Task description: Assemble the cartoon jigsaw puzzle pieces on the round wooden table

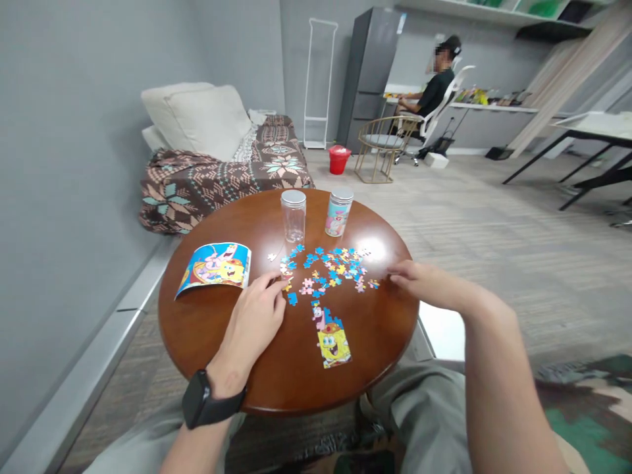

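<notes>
My left hand (259, 304), with a black watch at the wrist, reaches over the table with curled fingers. Its fingertips are closed on a small puzzle piece (287, 287) at the left of the loose pieces. My right hand (417, 282) rests by the table's right edge, fingers slightly bent and apart, holding nothing visible. Between the hands lie many loose puzzle pieces (340, 268), mostly blue, pink and yellow. Nearer to me is a partly joined puzzle (334, 342) with a yellow cartoon face and a pink figure above it. A lone blue piece (293, 299) lies beside my left fingers.
A curled picture sheet (217, 264) lies at the left of the round wooden table (207, 329). Behind the pieces stand a clear jar (294, 220) and a jar with a picture label (338, 214). A sofa (222, 164) is beyond; a person (434, 92) sits farther back.
</notes>
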Demonstrator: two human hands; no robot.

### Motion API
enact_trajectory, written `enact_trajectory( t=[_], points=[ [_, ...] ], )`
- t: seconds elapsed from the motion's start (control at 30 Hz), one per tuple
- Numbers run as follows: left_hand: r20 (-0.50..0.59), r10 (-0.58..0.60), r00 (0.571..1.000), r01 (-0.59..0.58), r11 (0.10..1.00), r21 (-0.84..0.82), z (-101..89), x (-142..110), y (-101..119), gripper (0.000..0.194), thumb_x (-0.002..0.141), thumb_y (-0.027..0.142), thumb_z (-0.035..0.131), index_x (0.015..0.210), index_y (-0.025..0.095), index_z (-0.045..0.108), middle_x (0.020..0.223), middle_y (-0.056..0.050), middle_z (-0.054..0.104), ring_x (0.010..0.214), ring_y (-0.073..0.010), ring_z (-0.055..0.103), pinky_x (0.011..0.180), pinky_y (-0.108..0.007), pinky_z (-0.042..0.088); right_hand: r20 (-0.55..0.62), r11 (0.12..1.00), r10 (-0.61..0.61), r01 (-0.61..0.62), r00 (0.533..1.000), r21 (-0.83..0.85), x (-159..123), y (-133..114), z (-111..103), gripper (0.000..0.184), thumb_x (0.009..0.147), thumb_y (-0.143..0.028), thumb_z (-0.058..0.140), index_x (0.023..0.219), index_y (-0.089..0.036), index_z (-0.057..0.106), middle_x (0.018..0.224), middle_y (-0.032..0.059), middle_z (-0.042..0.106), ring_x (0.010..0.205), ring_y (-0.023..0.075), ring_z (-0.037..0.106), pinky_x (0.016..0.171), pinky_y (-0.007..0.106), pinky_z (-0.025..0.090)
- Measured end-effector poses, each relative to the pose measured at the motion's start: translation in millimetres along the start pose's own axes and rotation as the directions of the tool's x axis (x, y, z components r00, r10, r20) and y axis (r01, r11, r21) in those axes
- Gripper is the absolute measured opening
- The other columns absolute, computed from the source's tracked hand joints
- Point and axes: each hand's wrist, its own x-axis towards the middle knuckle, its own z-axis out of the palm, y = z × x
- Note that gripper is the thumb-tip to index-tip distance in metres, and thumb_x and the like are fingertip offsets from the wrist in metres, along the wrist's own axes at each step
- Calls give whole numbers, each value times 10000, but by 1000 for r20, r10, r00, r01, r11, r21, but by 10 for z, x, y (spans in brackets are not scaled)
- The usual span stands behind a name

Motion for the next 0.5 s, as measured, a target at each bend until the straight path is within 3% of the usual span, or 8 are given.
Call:
enact_trajectory(
  t=[0.13, 0.27, 0.33, 0.43, 0.5],
  points=[
    [-22, 12, 1000, -11, 999, 32, 49, 15, -58, 371, 935, 195, 407, 1149, 186, 709, 1300, -99, 651, 1169, -269, 631, 1064, -435, 492, 84, 997, -73, 70, 994, 36, -20, -34, 143, 388, 884, -109, 516, 1201, -209, 715, 1261, 89, 709, 1162, 245, 670, 1019, 343, 512],
    [-23, 41, 999, -39, 998, 54, 73, 22, -80, 374, 941, 241, 408, 1173, 172, 693, 1284, -115, 653, 1173, -287, 624, 1066, -463, 483, 118, 996, -77, 71, 990, 57, 62, -58, 206, 436, 861, -179, 618, 1294, -163, 666, 1478, 142, 537, 1373, 295, 512, 1166, 405, 400],
    [-21, 54, 998, -53, 997, 61, 72, 26, -79, 371, 948, 279, 417, 1185, 165, 679, 1276, -124, 650, 1169, -296, 621, 1059, -480, 481, 75, 991, -101, 94, 992, 100, 109, -28, 246, 483, 840, -217, 681, 1320, -184, 645, 1490, 144, 512, 1379, 299, 502, 1174, 429, 391],
    [-21, 68, 997, -67, 996, 64, 68, 36, -87, 376, 948, 353, 458, 1205, 161, 652, 1260, -130, 649, 1155, -304, 624, 1041, -486, 487, -80, 974, -161, 171, 984, 145, 195, 39, 319, 489, 819, -238, 735, 1299, -242, 643, 1393, 112, 569, 1309, 268, 559, 1151, 433, 417],
    [-21, 73, 997, -71, 995, 66, 69, 41, -105, 385, 947, 393, 480, 1216, 166, 636, 1251, -127, 650, 1152, -302, 625, 1033, -477, 488, -147, 976, -140, 161, 979, 147, 257, 85, 359, 494, 797, -255, 771, 1275, -244, 647, 1321, 106, 594, 1256, 267, 590, 1119, 437, 447]
  ],
)
